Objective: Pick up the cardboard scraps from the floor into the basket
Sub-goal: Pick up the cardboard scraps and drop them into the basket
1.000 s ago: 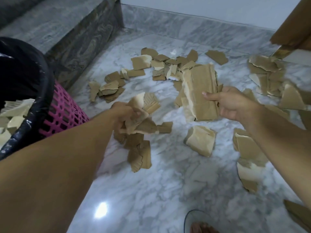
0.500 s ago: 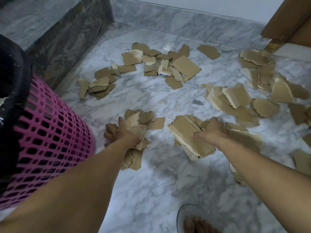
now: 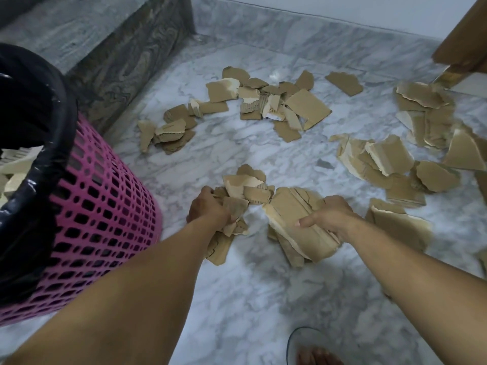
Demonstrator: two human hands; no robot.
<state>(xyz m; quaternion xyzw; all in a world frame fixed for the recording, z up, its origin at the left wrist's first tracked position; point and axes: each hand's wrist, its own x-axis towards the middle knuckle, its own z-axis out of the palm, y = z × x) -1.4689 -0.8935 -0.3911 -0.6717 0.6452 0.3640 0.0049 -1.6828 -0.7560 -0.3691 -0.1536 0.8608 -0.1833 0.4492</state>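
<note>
Between the two hands, low over the marble floor (image 3: 250, 299), the load is split. The left hand (image 3: 208, 209) is clenched on a ragged bunch of small cardboard scraps (image 3: 232, 204), some poking up past the fingers and one longer piece hanging down below the wrist. The right hand (image 3: 329, 219) has its grip closed over a stack of larger torn cardboard sheets (image 3: 297, 233), thumb across the top face; the stack's long axis runs from far-left to near-right, slanting down toward the person. The two bundles nearly meet at their far ends.

The relation that matters for the next move: the pink mesh basket (image 3: 100, 219) stands to the left of both grips, just beside the left forearm, so the left hand is the nearer one, and the right hand would have to cross over further. Its mouth sits higher than the hands, so I judge both loads must be lifted and swung left.

The basket is lined with a black bin bag (image 3: 39, 143) folded over the rim, and pale cardboard pieces (image 3: 15, 164) already lie inside, partly filling it.

Beyond the grips, more scraps lie in a far cluster (image 3: 274, 101) ahead, a smaller pile (image 3: 168, 130) ahead-left near the grey stone step (image 3: 126, 61), and a wide spread (image 3: 395, 164) to the right. Much of the job looks undone.
</note>
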